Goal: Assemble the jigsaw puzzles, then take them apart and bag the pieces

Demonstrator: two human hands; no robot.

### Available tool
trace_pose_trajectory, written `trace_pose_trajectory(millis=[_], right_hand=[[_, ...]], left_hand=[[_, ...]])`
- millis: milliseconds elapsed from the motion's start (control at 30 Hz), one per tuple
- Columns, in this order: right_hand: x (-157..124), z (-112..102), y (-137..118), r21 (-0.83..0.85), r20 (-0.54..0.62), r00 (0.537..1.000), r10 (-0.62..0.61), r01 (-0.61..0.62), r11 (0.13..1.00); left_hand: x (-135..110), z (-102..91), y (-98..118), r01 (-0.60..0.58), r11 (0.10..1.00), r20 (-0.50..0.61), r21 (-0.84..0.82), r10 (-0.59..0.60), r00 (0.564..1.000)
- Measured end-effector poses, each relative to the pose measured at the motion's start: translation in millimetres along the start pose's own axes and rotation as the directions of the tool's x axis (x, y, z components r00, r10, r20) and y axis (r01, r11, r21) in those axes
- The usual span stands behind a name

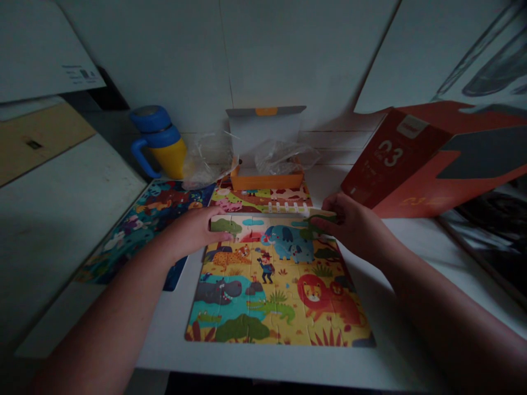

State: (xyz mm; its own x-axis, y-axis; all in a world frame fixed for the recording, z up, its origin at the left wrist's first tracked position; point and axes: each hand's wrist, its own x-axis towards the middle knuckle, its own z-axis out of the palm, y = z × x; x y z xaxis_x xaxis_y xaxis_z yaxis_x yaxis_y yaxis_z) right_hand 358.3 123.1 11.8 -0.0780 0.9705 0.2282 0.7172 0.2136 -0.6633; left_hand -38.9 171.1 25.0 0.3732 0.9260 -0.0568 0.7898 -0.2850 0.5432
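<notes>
Capped blue-yellow jug [160, 144] sits at 10 o'clock. The left hand [193, 230] rests on the safari puzzle [275, 285] dead center, grip unclear. Orange box [265, 181] at 12, lid up, plastic bag [284, 156] inside. Then the right hand [356, 226] pinches the puzzle's corner piece [323, 215].

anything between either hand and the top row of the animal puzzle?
Nothing visible. The left hand rests on the animal puzzle at its top-left corner, and the right hand pinches the top-right piece. The orange box and plastic bags lie beyond the far edge, apart from both hands.
</notes>
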Motion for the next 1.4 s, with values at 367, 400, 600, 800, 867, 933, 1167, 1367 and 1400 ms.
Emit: trace_pose_trajectory(millis=[367, 400, 600, 800, 867, 933, 1167, 1367, 1400], right_hand=[[-1.0, -0.9, -1.4, 0.066, 0.061, 0.998, 0.027, -0.031, 0.997], [-1.7, -1.1, -4.2, 0.067, 0.088, 0.996, 0.032, -0.038, 0.997], [-4.5, -3.9, -16.7, -0.042, 0.294, 0.955, 0.041, -0.03, 0.999], [-5.6, -4.1, -22.9, -0.075, 0.424, 0.905, 0.046, -0.015, 0.997], [-5.9, -3.2, -22.4, -0.104, 0.426, 0.903, 0.048, -0.004, 0.995], [-6.0, -1.8, -20.9, -0.142, 0.425, 0.904, 0.051, 0.011, 0.99], [-5.8, 1.0, -20.3, -0.176, 0.437, 0.899, 0.026, 0.057, 0.983], [-6.0, 0.9, -24.3, -0.188, 0.466, 0.883, 0.06, 0.032, 0.982], [-6.0, 0.9, -24.7, -0.189, 0.47, 0.88, 0.064, 0.03, 0.982]], left_hand=[[8.9, 5.2, -10.8, 0.056, 0.975, 0.05, -0.216, -0.047, 0.998], [8.8, 4.0, -8.0, 0.077, 0.968, 0.068, -0.238, -0.063, 0.996], [1.8, -12.5, 12.6, 0.159, 0.921, 0.152, -0.354, -0.111, 0.982], [-0.7, -19.0, 3.2, 0.141, 0.976, 0.224, -0.169, -0.101, 0.969], [0.4, -18.7, -0.5, 0.111, 0.99, 0.208, -0.091, -0.09, 0.974], [1.2, -18.3, -2.0, 0.09, 0.994, 0.201, -0.055, -0.077, 0.976], [0.8, -16.8, 1.0, 0.135, 0.917, 0.162, -0.375, -0.079, 0.984], [-0.3, -17.7, 6.0, 0.129, 0.86, 0.133, -0.493, -0.072, 0.988], [-0.3, -17.7, 6.5, 0.125, 0.856, 0.131, -0.502, -0.068, 0.989]])
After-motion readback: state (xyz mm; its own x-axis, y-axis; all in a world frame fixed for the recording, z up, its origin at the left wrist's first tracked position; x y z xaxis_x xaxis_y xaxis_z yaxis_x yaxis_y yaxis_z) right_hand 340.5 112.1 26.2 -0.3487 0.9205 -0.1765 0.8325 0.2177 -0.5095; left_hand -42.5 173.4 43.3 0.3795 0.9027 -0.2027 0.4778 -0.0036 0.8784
